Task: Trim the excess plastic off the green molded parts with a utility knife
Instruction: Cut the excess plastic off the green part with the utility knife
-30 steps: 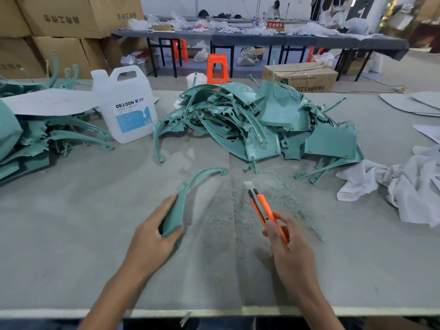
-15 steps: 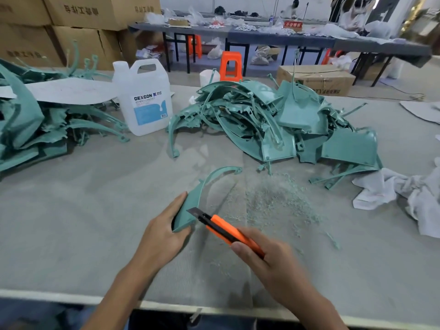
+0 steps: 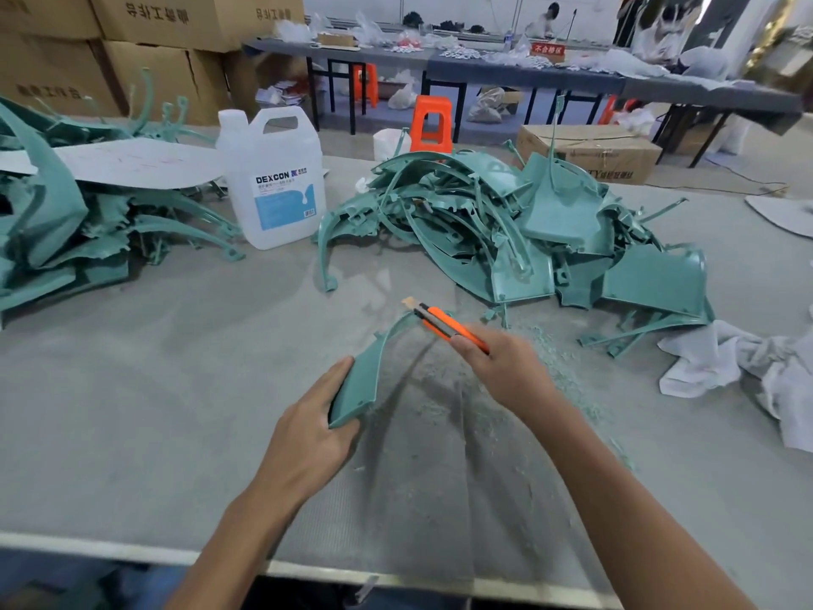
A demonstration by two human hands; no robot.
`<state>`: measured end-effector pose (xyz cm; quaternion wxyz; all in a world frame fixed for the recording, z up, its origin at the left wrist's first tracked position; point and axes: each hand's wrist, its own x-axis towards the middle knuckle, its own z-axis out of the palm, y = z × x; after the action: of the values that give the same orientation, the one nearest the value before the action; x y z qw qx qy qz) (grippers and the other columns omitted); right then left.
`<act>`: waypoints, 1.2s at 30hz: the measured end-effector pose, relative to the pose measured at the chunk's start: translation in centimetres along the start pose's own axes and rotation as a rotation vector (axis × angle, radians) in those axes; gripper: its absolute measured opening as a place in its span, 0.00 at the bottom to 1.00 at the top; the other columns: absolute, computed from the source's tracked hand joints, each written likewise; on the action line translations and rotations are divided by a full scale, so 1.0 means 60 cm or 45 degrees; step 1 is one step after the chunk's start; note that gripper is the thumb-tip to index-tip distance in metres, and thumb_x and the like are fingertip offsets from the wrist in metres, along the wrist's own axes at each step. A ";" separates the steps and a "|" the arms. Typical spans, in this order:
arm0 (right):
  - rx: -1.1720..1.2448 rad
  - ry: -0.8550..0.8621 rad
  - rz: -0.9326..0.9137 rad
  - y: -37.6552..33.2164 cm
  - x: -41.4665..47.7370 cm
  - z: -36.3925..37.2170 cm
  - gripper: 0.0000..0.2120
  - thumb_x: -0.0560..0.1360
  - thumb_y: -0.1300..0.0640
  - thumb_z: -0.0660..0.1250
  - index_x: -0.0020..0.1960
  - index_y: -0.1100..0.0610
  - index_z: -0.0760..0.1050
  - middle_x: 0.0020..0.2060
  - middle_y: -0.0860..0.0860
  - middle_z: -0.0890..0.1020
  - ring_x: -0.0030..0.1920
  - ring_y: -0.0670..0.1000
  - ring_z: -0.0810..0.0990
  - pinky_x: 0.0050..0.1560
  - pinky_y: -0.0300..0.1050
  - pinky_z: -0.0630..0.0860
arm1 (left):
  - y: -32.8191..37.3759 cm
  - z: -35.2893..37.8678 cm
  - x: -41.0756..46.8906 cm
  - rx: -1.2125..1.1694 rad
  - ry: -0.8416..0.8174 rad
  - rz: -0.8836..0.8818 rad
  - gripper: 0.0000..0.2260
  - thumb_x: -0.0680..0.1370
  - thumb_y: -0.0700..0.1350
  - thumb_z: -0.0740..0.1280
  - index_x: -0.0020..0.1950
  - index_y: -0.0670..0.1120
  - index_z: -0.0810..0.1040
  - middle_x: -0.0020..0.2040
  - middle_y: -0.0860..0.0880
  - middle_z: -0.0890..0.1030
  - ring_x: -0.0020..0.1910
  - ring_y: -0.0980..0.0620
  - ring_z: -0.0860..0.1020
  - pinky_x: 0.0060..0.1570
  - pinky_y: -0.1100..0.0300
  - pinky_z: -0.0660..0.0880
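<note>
My left hand [image 3: 308, 433] grips the wide lower end of a curved green molded part [image 3: 358, 383] that stands on edge on the grey table [image 3: 132, 411]. My right hand [image 3: 501, 367] holds an orange utility knife [image 3: 446, 325] with its blade out, pointing up and left. The knife lies across the thin far tip of the part. A large pile of green parts [image 3: 519, 231] sits behind the hands, and a second green pile [image 3: 66, 226] lies at the left. Green shavings [image 3: 554, 345] are scattered on the table by my right hand.
A white DEXCON jug [image 3: 275, 178] stands between the two piles. White rags [image 3: 748, 367] lie at the right. A flat white sheet [image 3: 132, 162] rests on the left pile. Cardboard boxes [image 3: 145, 41] are stacked behind, and an orange stool [image 3: 431, 123] stands beyond the table.
My right hand has run the knife from the wide lower end of the part up to its thin far tip. My left hand keeps its hold on the part.
</note>
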<state>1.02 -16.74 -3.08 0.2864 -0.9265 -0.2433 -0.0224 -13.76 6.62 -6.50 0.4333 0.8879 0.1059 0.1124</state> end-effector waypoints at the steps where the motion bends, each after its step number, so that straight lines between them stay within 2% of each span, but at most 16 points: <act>1: -0.029 -0.014 0.039 0.011 0.011 -0.002 0.16 0.82 0.43 0.59 0.39 0.48 0.72 0.28 0.48 0.75 0.27 0.47 0.71 0.28 0.40 0.66 | 0.001 0.000 -0.001 -0.005 -0.005 0.002 0.34 0.69 0.54 0.63 0.77 0.60 0.65 0.74 0.61 0.69 0.72 0.58 0.69 0.72 0.57 0.67; 5: -0.204 -0.044 0.255 0.056 0.041 -0.012 0.18 0.82 0.43 0.58 0.41 0.53 0.76 0.31 0.51 0.79 0.30 0.49 0.75 0.28 0.42 0.66 | 0.000 0.000 -0.005 -0.019 -0.011 0.008 0.33 0.71 0.54 0.63 0.77 0.60 0.64 0.72 0.65 0.67 0.71 0.60 0.69 0.72 0.58 0.67; 9: -0.299 -0.015 0.303 0.078 0.037 -0.008 0.11 0.83 0.43 0.58 0.48 0.47 0.74 0.33 0.47 0.78 0.32 0.48 0.76 0.29 0.42 0.66 | -0.003 0.000 -0.001 -0.071 0.019 -0.010 0.31 0.72 0.50 0.65 0.76 0.59 0.67 0.71 0.66 0.68 0.70 0.63 0.69 0.71 0.63 0.65; 11: -0.271 0.059 0.294 0.077 0.025 0.003 0.12 0.83 0.43 0.57 0.46 0.49 0.71 0.33 0.48 0.77 0.33 0.50 0.76 0.29 0.42 0.64 | -0.004 0.003 0.014 -0.055 0.048 -0.014 0.29 0.75 0.45 0.67 0.76 0.57 0.68 0.71 0.62 0.71 0.70 0.61 0.70 0.69 0.66 0.65; 13: -0.106 0.169 0.305 0.070 0.007 0.012 0.15 0.83 0.43 0.57 0.42 0.50 0.71 0.32 0.48 0.77 0.34 0.53 0.77 0.31 0.44 0.64 | 0.000 0.006 0.033 -0.024 0.064 -0.006 0.29 0.76 0.42 0.68 0.76 0.55 0.69 0.72 0.59 0.73 0.69 0.58 0.72 0.68 0.66 0.66; 15: 0.082 0.244 0.271 0.051 -0.016 0.014 0.14 0.82 0.43 0.58 0.42 0.48 0.71 0.31 0.48 0.76 0.34 0.52 0.76 0.32 0.47 0.66 | 0.004 0.008 0.049 0.014 0.044 0.017 0.29 0.76 0.41 0.68 0.77 0.54 0.68 0.72 0.57 0.73 0.70 0.56 0.72 0.69 0.64 0.67; 18: 0.312 0.237 0.133 0.006 -0.057 0.012 0.11 0.80 0.40 0.60 0.49 0.44 0.76 0.32 0.50 0.79 0.30 0.50 0.76 0.32 0.52 0.74 | 0.003 0.012 0.057 0.056 0.015 0.054 0.30 0.76 0.42 0.69 0.77 0.53 0.67 0.73 0.56 0.72 0.70 0.54 0.72 0.69 0.62 0.67; 22: 0.379 0.083 -0.109 -0.044 -0.107 -0.007 0.17 0.76 0.29 0.57 0.56 0.35 0.76 0.34 0.44 0.80 0.28 0.47 0.78 0.29 0.49 0.76 | -0.002 0.014 0.058 0.069 0.024 0.093 0.31 0.75 0.42 0.70 0.77 0.52 0.68 0.73 0.54 0.73 0.70 0.52 0.73 0.67 0.60 0.69; 26: 0.382 -0.042 -0.181 -0.049 -0.124 -0.013 0.17 0.77 0.31 0.59 0.60 0.35 0.77 0.32 0.46 0.79 0.29 0.47 0.77 0.28 0.51 0.77 | 0.003 0.014 0.055 0.037 0.030 0.076 0.31 0.72 0.49 0.65 0.76 0.53 0.68 0.72 0.55 0.74 0.68 0.53 0.74 0.65 0.61 0.70; 31: 0.199 -0.034 -0.172 -0.025 -0.066 -0.025 0.09 0.81 0.41 0.61 0.54 0.39 0.78 0.29 0.48 0.78 0.24 0.42 0.72 0.25 0.41 0.69 | -0.003 0.018 0.057 0.122 0.002 0.132 0.31 0.74 0.45 0.69 0.77 0.52 0.67 0.73 0.54 0.73 0.68 0.51 0.74 0.65 0.59 0.71; 34: -0.007 0.021 -0.079 -0.008 -0.005 -0.030 0.13 0.82 0.43 0.60 0.44 0.47 0.76 0.25 0.47 0.73 0.25 0.45 0.71 0.29 0.44 0.68 | -0.004 0.019 0.058 0.126 0.005 0.141 0.30 0.75 0.44 0.69 0.77 0.52 0.66 0.73 0.55 0.72 0.69 0.51 0.73 0.65 0.59 0.71; 36: -0.137 0.007 0.014 0.001 0.030 -0.026 0.16 0.82 0.43 0.58 0.43 0.52 0.76 0.26 0.50 0.75 0.27 0.50 0.72 0.31 0.46 0.68 | -0.005 0.020 0.060 0.125 0.011 0.140 0.30 0.76 0.44 0.69 0.77 0.52 0.66 0.73 0.55 0.72 0.68 0.51 0.73 0.64 0.59 0.70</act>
<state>2.81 -16.86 -1.47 0.2369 -0.9418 -0.2358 -0.0366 -10.02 6.93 -7.08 0.3818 0.9122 0.0642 0.1343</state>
